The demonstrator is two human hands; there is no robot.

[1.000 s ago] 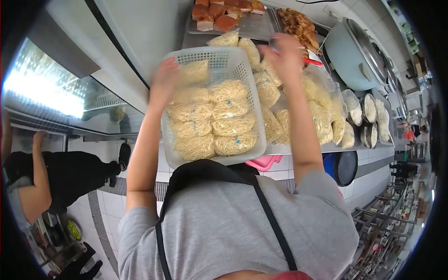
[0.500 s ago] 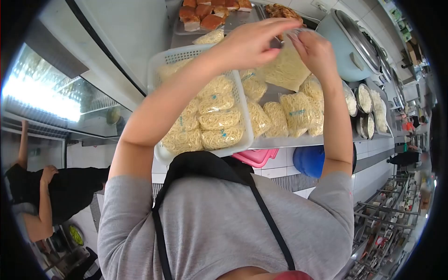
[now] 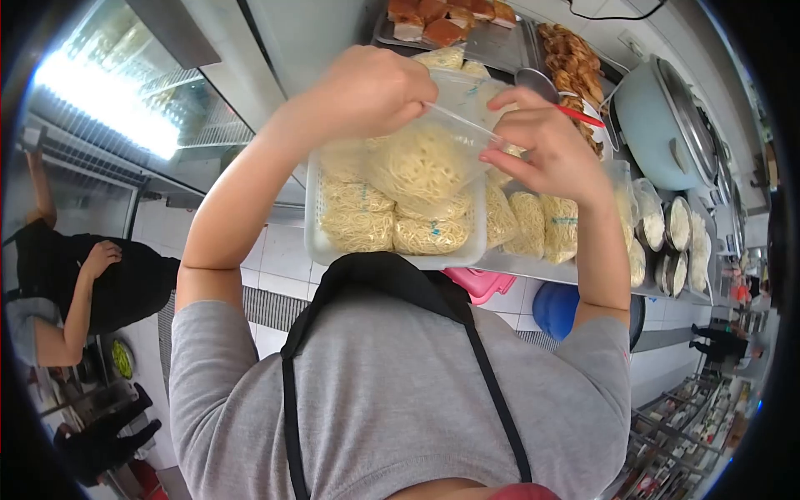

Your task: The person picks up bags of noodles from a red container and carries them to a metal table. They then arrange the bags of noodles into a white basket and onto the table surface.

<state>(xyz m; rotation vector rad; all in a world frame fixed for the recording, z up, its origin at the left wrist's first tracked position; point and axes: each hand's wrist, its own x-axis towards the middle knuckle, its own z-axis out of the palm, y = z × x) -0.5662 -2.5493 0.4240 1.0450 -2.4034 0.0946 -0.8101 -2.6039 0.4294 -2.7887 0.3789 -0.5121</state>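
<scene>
A clear plastic bag of pale noodles [image 3: 421, 171] hangs over a white perforated basket [image 3: 313, 221]. My left hand [image 3: 371, 90] is closed on one side of its stretched opening. On the opposite side of the opening, the thumb and fingers of my right hand [image 3: 550, 146] pinch the plastic. Below, the basket holds several packed noodle bags [image 3: 433, 236] with blue-green printing, partly covered by the held bag. More noodle bags [image 3: 525, 225] stand on the metal counter, right of the basket.
A ladle [image 3: 536, 82] with a red handle lies behind my right hand. Browned meat pieces [image 3: 442, 32] rest on a tray at the back. A rice cooker [image 3: 658, 125] and metal bowls [image 3: 678, 221] stand right. A co-worker [image 3: 92, 275] is at the left.
Both hands have come left and nearer with the noodle bag, from over the counter to above the basket. The bag's rim is now pulled taut between them. The camera view has shifted.
</scene>
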